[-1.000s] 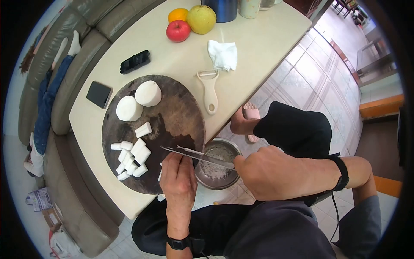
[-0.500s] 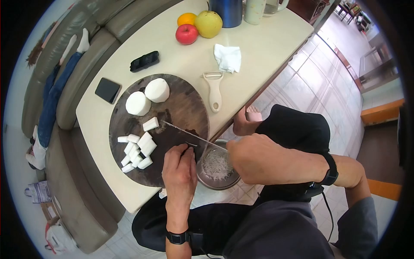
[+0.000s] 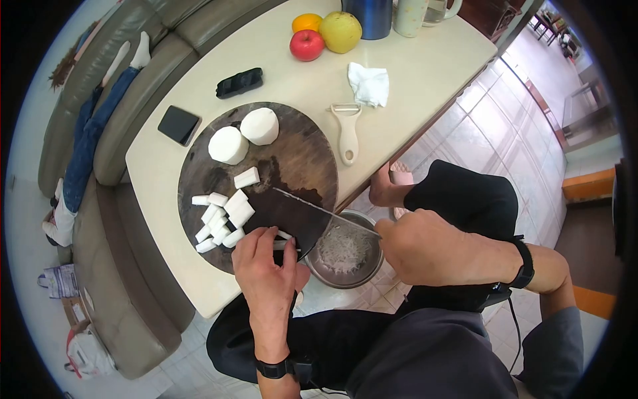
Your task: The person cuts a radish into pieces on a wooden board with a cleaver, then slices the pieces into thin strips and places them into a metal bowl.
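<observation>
My right hand (image 3: 422, 247) is closed on the handle of a kitchen knife (image 3: 325, 211), its blade seen nearly edge-on over the right part of the round wooden cutting board (image 3: 299, 143). At the board's near edge, my left hand (image 3: 266, 266) has its fingers and thumb around a small piece of white radish (image 3: 284, 245), partly hidden by the fingers. Several cut radish chunks (image 3: 239, 209) lie left of it, one chunk (image 3: 246, 177) apart from the rest. Two thick radish rounds (image 3: 228, 145) rest farther back. Below the blade, a metal bowl (image 3: 380, 261) holds thin white shreds (image 3: 344, 247).
A peeler (image 3: 347, 136), a crumpled white tissue (image 3: 369, 84), a black object (image 3: 239, 83) and a phone (image 3: 178, 125) lie on the table (image 3: 279, 83). Fruit (image 3: 340, 32) and a blue flask (image 3: 367, 16) stand at the back. Someone's legs (image 3: 100, 126) rest on the sofa (image 3: 126, 86).
The view has shifted, moving the board rightward and up. My left hand has moved left relative to the board, and more of the white piece between its fingers shows. The knife remains in my right hand.
</observation>
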A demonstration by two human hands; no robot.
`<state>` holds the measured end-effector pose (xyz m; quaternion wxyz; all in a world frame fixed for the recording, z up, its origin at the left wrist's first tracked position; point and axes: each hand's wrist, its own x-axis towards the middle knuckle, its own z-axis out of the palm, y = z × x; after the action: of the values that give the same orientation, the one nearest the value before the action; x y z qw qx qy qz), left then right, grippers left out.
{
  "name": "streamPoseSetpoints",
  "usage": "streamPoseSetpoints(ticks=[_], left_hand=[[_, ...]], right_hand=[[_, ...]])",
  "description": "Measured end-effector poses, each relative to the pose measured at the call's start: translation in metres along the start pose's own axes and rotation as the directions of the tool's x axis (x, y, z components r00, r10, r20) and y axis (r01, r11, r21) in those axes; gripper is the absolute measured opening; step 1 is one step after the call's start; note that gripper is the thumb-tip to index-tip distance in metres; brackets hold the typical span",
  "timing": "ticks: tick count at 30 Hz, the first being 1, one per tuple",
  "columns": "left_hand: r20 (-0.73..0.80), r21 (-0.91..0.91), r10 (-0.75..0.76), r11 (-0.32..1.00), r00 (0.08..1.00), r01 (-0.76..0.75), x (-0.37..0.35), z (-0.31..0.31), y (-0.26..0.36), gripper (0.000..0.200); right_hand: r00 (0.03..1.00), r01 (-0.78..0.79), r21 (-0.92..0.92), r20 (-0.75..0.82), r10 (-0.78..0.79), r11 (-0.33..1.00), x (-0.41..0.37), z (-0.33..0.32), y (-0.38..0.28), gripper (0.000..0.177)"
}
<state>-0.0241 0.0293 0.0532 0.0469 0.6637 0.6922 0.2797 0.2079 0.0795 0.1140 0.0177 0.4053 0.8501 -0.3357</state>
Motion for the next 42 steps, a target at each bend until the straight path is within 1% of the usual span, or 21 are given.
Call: streamPoseSetpoints(ticks=[1, 4, 7, 9, 10, 12, 14, 16, 18, 23, 28, 30, 32, 34, 35, 37, 40, 42], left_hand=[[-0.001, 0.001, -0.002, 1.000, 1.000, 0.002, 0.001, 0.001, 0.000, 0.027], [-0.020, 0.034, 0.029, 0.999, 0.999, -0.029, 0.007, 0.005, 0.003, 0.025], [-0.010, -0.012, -0.004, 1.000, 1.000, 0.004, 0.015, 0.009, 0.012, 0.023], [-0.034, -0.054, 0.059, 0.997, 0.998, -0.061, 0.017, 0.017, 0.015, 0.021], [-0.033, -0.055, 0.061, 0.997, 0.998, -0.063, 0.016, 0.020, 0.016, 0.021], [-0.074, -0.051, 0.131, 0.990, 0.989, -0.135, 0.014, 0.028, 0.018, 0.017], [-0.082, -0.048, 0.161, 0.985, 0.984, -0.165, 0.011, 0.031, 0.016, 0.016], [-0.085, -0.046, 0.194, 0.979, 0.977, -0.198, 0.008, 0.033, 0.016, 0.015], [-0.103, -0.014, 0.266, 0.963, 0.958, -0.269, 0.006, 0.033, 0.015, 0.015], [-0.092, -0.028, 0.276, 0.960, 0.957, -0.280, 0.002, 0.035, 0.009, 0.017], [-0.065, -0.026, 0.270, 0.962, 0.961, -0.272, -0.001, 0.035, 0.006, 0.017], [-0.095, -0.031, 0.291, 0.955, 0.952, -0.295, 0.000, 0.036, 0.006, 0.025], [-0.087, -0.034, 0.280, 0.958, 0.956, -0.284, 0.000, 0.034, 0.007, 0.025], [-0.079, -0.038, 0.270, 0.961, 0.960, -0.274, 0.000, 0.034, 0.008, 0.025], [-0.092, -0.051, 0.271, 0.960, 0.958, -0.277, 0.001, 0.035, 0.008, 0.025], [-0.101, -0.067, 0.272, 0.958, 0.957, -0.279, 0.000, 0.036, 0.008, 0.025], [-0.073, -0.045, 0.259, 0.964, 0.963, -0.263, -0.002, 0.035, 0.008, 0.025], [-0.076, -0.058, 0.259, 0.963, 0.963, -0.264, -0.002, 0.035, 0.008, 0.021]], right_hand=[[0.999, -0.031, 0.010, -0.015, 0.031, 0.999, 0.001, -0.001, 0.000, 0.014], [0.999, -0.036, 0.008, -0.016, 0.036, 0.999, 0.004, -0.001, 0.001, 0.014], [0.999, -0.018, 0.029, -0.034, 0.019, 0.999, 0.005, -0.001, 0.001, 0.014], [0.999, -0.021, 0.031, -0.037, 0.022, 0.999, 0.005, -0.001, 0.002, 0.013], [0.999, -0.023, 0.033, -0.038, 0.024, 0.999, 0.005, 0.000, 0.002, 0.013], [0.999, -0.021, 0.024, -0.032, 0.021, 1.000, 0.002, -0.001, 0.001, 0.013], [0.999, -0.023, 0.018, -0.029, 0.023, 1.000, -0.001, -0.002, 0.001, 0.014], [0.998, 0.048, 0.025, -0.032, -0.047, 0.999, -0.003, -0.004, 0.002, 0.015], [0.997, 0.064, 0.013, -0.031, -0.064, 0.998, -0.004, -0.006, 0.001, 0.016], [0.992, 0.124, -0.016, -0.003, -0.124, 0.992, -0.004, -0.013, 0.003, 0.017], [0.985, 0.147, -0.059, 0.097, -0.141, 0.987, -0.003, -0.022, 0.002, 0.019], [0.983, 0.159, -0.077, 0.102, -0.151, 0.984, -0.002, -0.023, 0.001, 0.018], [0.981, 0.171, -0.096, 0.109, -0.160, 0.981, -0.001, -0.024, 0.001, 0.018], [0.976, 0.207, -0.158, 0.095, -0.194, 0.965, 0.000, -0.023, -0.001, 0.019], [0.976, 0.207, -0.157, 0.097, -0.194, 0.966, 0.003, -0.021, 0.000, 0.019], [0.948, 0.319, -0.116, 0.034, -0.317, 0.941, 0.012, -0.015, 0.002, 0.015], [0.955, 0.295, -0.067, 0.005, -0.295, 0.953, 0.025, -0.010, 0.003, 0.013], [0.955, 0.295, -0.074, 0.000, -0.296, 0.953, 0.024, -0.007, 0.001, 0.014]])
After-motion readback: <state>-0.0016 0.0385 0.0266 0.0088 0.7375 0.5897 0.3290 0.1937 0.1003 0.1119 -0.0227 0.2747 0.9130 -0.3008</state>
